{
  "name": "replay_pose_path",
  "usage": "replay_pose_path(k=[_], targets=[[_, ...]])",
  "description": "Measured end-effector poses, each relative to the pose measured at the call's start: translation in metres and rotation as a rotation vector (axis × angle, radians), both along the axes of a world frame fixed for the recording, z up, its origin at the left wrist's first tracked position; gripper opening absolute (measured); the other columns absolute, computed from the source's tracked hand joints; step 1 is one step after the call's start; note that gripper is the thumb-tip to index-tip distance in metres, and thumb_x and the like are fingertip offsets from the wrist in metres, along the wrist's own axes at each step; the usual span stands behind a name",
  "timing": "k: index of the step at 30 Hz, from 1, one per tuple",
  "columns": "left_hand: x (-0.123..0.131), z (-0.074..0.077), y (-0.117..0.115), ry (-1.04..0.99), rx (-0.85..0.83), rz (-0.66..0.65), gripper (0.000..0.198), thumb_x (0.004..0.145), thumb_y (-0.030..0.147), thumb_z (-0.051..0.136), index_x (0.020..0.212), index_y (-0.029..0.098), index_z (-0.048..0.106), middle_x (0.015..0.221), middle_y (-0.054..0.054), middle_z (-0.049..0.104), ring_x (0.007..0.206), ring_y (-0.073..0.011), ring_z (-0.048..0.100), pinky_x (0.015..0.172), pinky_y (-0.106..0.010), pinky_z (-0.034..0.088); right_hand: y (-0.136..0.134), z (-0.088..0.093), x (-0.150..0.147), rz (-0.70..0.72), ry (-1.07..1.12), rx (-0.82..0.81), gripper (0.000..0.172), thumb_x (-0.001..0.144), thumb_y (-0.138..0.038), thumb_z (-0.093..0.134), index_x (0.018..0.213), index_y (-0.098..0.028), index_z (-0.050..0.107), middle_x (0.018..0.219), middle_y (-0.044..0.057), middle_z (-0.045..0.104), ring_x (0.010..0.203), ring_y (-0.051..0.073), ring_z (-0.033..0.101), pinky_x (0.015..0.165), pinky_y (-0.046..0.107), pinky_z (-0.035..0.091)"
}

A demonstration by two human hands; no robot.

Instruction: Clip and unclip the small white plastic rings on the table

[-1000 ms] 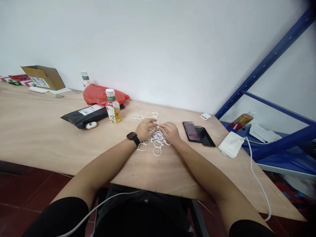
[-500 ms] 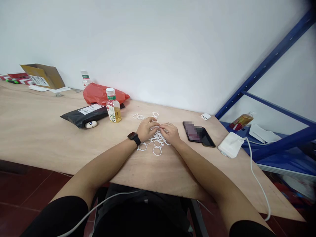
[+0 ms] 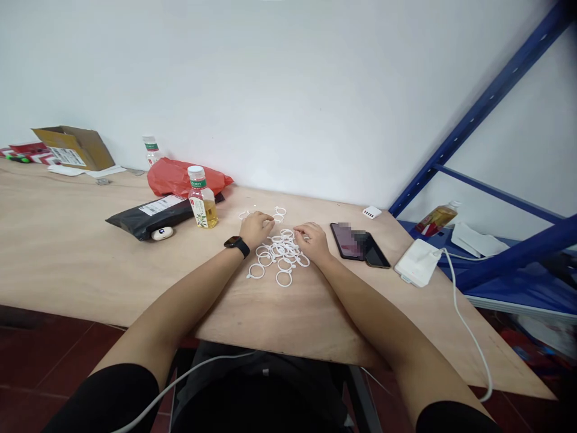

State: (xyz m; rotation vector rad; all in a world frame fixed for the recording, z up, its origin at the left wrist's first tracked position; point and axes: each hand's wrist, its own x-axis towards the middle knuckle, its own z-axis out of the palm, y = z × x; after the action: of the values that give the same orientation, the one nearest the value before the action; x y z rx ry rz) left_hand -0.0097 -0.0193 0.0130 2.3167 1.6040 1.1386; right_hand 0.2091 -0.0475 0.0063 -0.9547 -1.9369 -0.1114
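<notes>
Many white plastic rings (image 3: 283, 278), each with a small tab, lie in a loose pile on the wooden table in front of me. At the pile's upper left is my left hand (image 3: 258, 228), its fingers bent and drawn together; whatever may be between them is hidden. My right hand (image 3: 312, 242) rests against the pile's right side, fingers curled in toward the thumb, tips beside a ring (image 3: 287, 233). Whether it grips that ring is unclear. Farther back, a few separate rings (image 3: 280, 211) lie apart from the pile, some partly behind my left hand.
Left of my hands stand a drink bottle (image 3: 204, 207), a black parcel (image 3: 139, 221), a red bag (image 3: 174, 175) and an earbud case (image 3: 162, 233). Two phones (image 3: 347, 240) and a white power adapter (image 3: 417, 263) with a cable lie right, near a blue metal shelf (image 3: 496, 195).
My hands have come apart from their meeting point over the pile. The left one moved left, uncovering more rings; the right stayed close to the pile. The view shifted slightly.
</notes>
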Motion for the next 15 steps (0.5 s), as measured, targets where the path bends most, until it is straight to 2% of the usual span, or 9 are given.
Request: replay_pose_path(k=[3,9,11,15], targets=[[-0.005,0.0,0.02,0.162,-0.067,0.039,0.029,0.089,0.029,0.051,0.104,0.022,0.074,0.103,-0.009,0.069,0.1,-0.0266,0.06,0.093,-0.042,0.047,0.002,-0.002,0.0,-0.031,0.015,-0.013,0.014,0.084,-0.017,0.057,0.083,-0.021,0.07,0.08,0.004,0.071,0.077,0.019,0.063,0.077,0.035,0.048],[0.002,0.004,0.054,0.454,-0.023,-0.176,0.038,0.085,0.016,0.049,0.113,0.027,0.071,0.125,-0.007,0.062,0.113,-0.0265,0.053,0.097,-0.041,0.041,0.002,-0.004,-0.003,-0.028,-0.026,-0.042,0.013,0.085,-0.017,0.057,0.083,-0.022,0.07,0.081,0.004,0.071,0.081,0.019,0.062,0.079,0.034,0.046],[0.008,0.003,0.061,0.524,-0.034,-0.194,0.037,0.085,0.019,0.051,0.113,0.03,0.071,0.123,-0.006,0.064,0.113,-0.0271,0.053,0.096,-0.042,0.038,0.001,-0.003,-0.002,-0.042,-0.019,-0.055,0.014,0.085,-0.017,0.057,0.083,-0.022,0.07,0.082,0.003,0.071,0.081,0.019,0.062,0.079,0.034,0.045],[0.015,-0.003,0.067,0.588,-0.053,-0.182,0.031,0.088,0.022,0.048,0.107,0.028,0.072,0.108,-0.008,0.071,0.102,-0.0269,0.059,0.093,-0.045,0.035,0.001,-0.002,-0.001,-0.068,0.011,-0.068,0.014,0.084,-0.014,0.057,0.083,-0.021,0.07,0.081,0.003,0.071,0.08,0.019,0.063,0.079,0.034,0.045]])
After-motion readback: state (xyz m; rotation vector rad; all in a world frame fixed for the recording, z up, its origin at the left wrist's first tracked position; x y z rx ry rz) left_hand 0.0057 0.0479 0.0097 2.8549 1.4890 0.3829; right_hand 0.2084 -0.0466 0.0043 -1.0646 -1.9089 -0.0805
